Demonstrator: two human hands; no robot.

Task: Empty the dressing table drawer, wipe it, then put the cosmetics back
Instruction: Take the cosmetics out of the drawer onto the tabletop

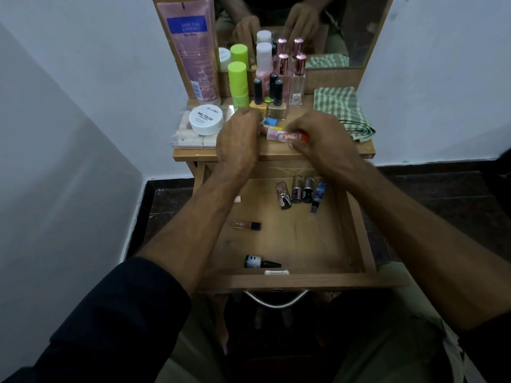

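Both hands meet over the front of the counter [276, 153]. The right hand [320, 136] pinches a small pink-and-red tube [287, 134] lying sideways, fingers curled round its red end. The left hand [239, 136] is loosely curled beside the tube's other end; I cannot tell whether it grips anything. A second small tube with a blue band [269, 121] lies just beyond the hands.

Behind the hands, bottles stand upright in a tight group against the mirror [356, 29], likely to leave room at the front. A white jar [206, 119] sits left of the left hand, and a folded green checked cloth [343, 111] lies right of the right hand, within reach for wiping.

Below the wrists the drawer [304, 280] is pulled open. Several small bottles lie on its floor: four near the back [298, 192], two nearer the front [261, 262]. Whether the hands are setting the tube down or lifting it cannot be told.
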